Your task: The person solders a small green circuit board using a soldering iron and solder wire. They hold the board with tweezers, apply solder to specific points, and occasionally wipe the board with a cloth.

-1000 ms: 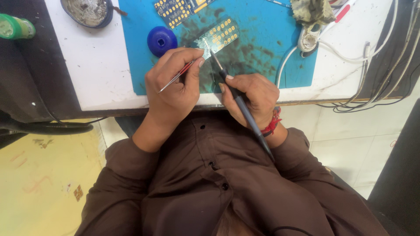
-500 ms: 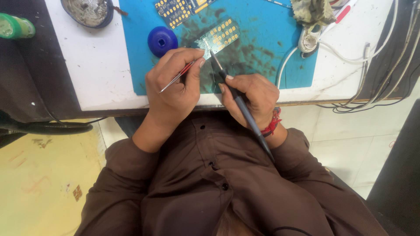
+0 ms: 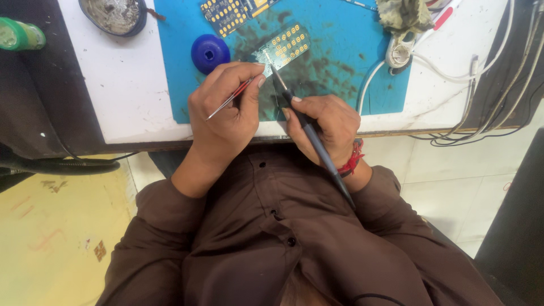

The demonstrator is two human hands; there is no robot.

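Right at both fingertips lies the small green circuit board with gold pads (image 3: 285, 46), slanting on the blue mat (image 3: 340, 62).
Left hand (image 3: 226, 110) pinches red-handled tweezers (image 3: 229, 100); right hand (image 3: 326, 124) grips a grey soldering iron (image 3: 309, 133), tip nearer the board.

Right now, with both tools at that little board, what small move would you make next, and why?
Probably touch the soldering iron to the near edge of the small circuit board. The right hand holds the iron pen-like, tip at the board; the left hand pinches the tweezers aimed at the same spot.
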